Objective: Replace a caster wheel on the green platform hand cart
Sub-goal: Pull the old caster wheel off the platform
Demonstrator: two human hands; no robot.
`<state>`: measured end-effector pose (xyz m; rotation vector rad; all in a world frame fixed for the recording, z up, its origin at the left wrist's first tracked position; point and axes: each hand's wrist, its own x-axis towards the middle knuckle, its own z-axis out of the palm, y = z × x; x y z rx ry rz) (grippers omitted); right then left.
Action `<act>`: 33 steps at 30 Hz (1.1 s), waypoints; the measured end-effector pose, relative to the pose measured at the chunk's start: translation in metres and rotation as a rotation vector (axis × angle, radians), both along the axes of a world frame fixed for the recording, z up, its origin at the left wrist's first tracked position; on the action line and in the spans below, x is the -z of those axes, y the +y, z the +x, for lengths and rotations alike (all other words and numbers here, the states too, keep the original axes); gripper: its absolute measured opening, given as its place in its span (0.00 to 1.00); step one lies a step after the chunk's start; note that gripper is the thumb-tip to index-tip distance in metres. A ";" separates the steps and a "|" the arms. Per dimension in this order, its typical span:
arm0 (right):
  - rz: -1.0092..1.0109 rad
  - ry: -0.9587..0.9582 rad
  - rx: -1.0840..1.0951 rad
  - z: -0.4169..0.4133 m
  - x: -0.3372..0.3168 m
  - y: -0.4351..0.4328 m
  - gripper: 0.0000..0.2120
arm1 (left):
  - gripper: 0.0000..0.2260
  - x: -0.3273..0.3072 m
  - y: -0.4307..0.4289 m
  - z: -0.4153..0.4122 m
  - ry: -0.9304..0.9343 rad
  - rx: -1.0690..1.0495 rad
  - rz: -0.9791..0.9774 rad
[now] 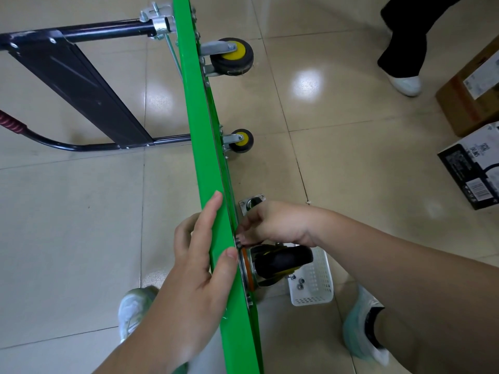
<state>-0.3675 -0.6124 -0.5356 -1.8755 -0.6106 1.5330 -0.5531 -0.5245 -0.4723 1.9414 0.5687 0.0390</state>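
Observation:
The green platform cart (pixel 205 147) stands on its edge on the tiled floor, wheels pointing right. My left hand (pixel 199 263) holds the platform's upper edge, fingers lying along it and thumb over the rim. My right hand (pixel 272 225) reaches to the underside and pinches something small at the mounting plate of the near caster wheel (pixel 280 261), a black wheel with yellow hub; what it pinches is hidden by my fingers. A loose caster plate (pixel 252 205) lies on the floor just beyond my right hand. Two more casters (pixel 232 56) (pixel 240 140) sit farther along the platform.
A small white basket (pixel 316 284) with a few nuts sits on the floor under the near caster. The cart's black folded handle (pixel 81 85) extends left. Cardboard boxes (pixel 469 93) stand at the right edge. Another person's leg and shoe (pixel 405 49) are at top right. My own shoes flank the cart.

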 end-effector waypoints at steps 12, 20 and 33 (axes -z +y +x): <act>0.030 0.034 0.053 -0.002 0.006 0.000 0.08 | 0.30 0.001 0.000 0.000 0.002 -0.003 0.008; -0.034 -0.038 0.034 -0.004 -0.001 0.001 0.08 | 0.30 0.000 0.000 0.000 0.010 -0.005 -0.001; -0.017 0.015 0.077 -0.002 -0.004 0.000 0.09 | 0.30 -0.003 -0.001 0.002 0.032 -0.019 -0.013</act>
